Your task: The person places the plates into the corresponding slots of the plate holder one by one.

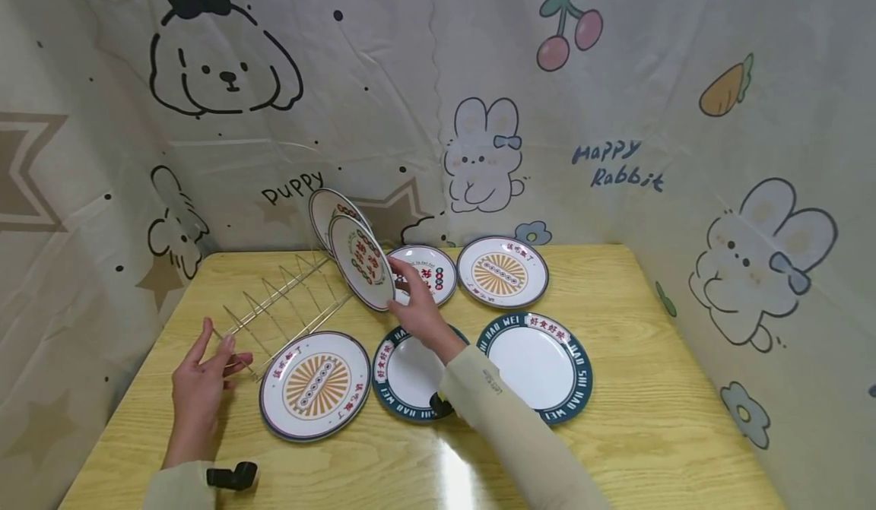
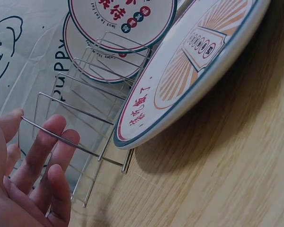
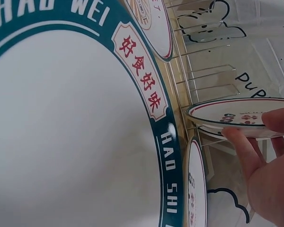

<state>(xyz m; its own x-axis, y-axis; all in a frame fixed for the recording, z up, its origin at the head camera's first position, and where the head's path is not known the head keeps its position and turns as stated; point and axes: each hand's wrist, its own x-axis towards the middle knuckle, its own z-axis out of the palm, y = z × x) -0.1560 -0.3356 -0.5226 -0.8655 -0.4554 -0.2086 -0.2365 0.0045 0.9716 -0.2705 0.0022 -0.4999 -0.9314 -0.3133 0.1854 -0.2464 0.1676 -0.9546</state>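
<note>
Cartoon-printed cloth (image 1: 383, 77) is hung behind a wooden tabletop (image 1: 657, 388), on whose left side a wire rack (image 2: 127, 163) is set. At the rack's far end a lettered plate (image 1: 359, 255) is held on edge, its right rim pinched between the thumb and fingers of the right hand (image 1: 419, 308); a second plate (image 1: 320, 213) is seen upright just behind it. The rack's near end wire is loosely taken in the bent fingers of the left hand (image 1: 201, 381); how firmly cannot be told. Probably the lettered plate is best kept square to the wires, with the rack braced and the second plate not knocked. Care seems needed around the sunburst plate (image 1: 316, 386), whose rim overlaps the rack's near right corner in view. Farther right, a small plate (image 1: 434, 274), a far plate (image 1: 503, 272) and two green-rimmed plates (image 1: 537, 365) are laid flat, the small plate being partly hidden by the right hand.
</note>
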